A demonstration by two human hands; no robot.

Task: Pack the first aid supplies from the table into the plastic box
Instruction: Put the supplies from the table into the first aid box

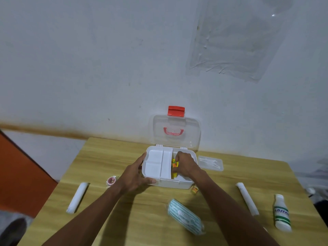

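Plastic box, lid raised, sits on the worktop as the left hand clasps its corner and the right hand pinches a yellow packet inside; the packet is best slid flat beside the tray.

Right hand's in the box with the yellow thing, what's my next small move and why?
Probably release the yellow packet and lift your right hand out: it sits low in the right compartment of the plastic box, your left hand steadies the box, and the white bottle and more wait on the table.
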